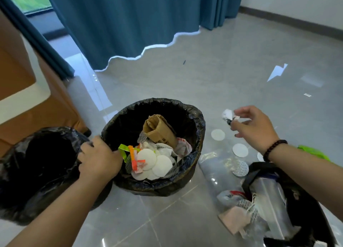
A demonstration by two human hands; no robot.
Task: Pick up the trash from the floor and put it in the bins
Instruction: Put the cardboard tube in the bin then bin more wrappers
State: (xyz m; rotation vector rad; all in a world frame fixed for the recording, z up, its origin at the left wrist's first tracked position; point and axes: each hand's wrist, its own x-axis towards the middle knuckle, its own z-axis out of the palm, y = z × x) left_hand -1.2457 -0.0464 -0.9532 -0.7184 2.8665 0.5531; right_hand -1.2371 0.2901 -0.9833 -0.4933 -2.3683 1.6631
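Glossy tiled floor (pixel 232 64), crinkly, seemingly plastic bin liner (pixel 201 128)

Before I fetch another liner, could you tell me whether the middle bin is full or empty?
Partly full: the bin holds a cardboard roll and white discs.

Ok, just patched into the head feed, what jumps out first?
The black-lined bin at centre, holding white discs and a cardboard roll. The left hand grips its near-left rim, while the right hand pinches a crumpled white scrap above the floor to the bin's right. More litter lies below it.
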